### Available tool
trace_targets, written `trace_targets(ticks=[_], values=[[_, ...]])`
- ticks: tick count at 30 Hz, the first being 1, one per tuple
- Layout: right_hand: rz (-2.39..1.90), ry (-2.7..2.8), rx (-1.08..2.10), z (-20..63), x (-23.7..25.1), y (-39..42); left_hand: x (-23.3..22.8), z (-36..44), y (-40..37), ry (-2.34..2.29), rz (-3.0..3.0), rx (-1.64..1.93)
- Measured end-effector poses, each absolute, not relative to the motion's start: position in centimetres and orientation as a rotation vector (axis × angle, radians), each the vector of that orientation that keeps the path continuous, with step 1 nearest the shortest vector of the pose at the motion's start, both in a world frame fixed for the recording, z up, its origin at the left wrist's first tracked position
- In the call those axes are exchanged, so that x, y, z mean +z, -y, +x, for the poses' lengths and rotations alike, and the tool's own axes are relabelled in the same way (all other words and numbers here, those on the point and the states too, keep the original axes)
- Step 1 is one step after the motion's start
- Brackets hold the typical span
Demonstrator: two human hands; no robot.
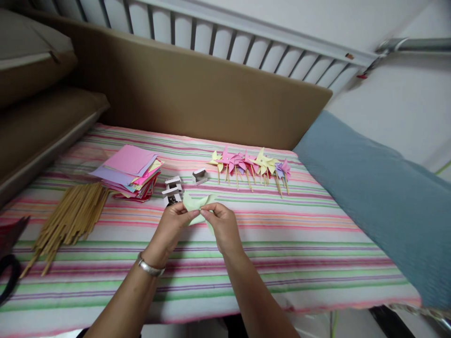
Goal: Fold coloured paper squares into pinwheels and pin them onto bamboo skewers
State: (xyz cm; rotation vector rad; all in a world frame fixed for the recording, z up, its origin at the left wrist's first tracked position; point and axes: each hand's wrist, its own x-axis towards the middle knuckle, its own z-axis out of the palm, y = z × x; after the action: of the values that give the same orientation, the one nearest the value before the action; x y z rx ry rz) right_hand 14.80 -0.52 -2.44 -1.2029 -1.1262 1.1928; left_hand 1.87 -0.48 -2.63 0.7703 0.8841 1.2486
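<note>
A light green paper pinwheel (192,202) is held between my two hands above the striped cloth, its blades folded in toward the middle. My left hand (176,220) pinches its left side between thumb and fingers. With thumb and fingertips, my right hand (221,222) grips it at the centre; whether a pin is there is too small to tell. Just beyond my left hand stand small white open boxes (172,184), one with dark small pieces inside. Another small white box (200,176) lies slightly to the right.
Several finished pinwheels (239,162) on sticks lie at the back. Left are a stack of coloured paper squares (130,162), a pile of wooden sticks (72,211) and dark-handled scissors (12,272). A brown board (197,89) stands behind the striped cloth (282,263).
</note>
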Motion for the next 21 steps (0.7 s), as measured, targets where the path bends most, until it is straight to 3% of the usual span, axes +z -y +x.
trace_targets(ticks=[21], values=[[-1.216,1.172,1.145,14.66,-2.69,0.59,-2.28,1.92,0.63,-0.935,0.782,1.278]])
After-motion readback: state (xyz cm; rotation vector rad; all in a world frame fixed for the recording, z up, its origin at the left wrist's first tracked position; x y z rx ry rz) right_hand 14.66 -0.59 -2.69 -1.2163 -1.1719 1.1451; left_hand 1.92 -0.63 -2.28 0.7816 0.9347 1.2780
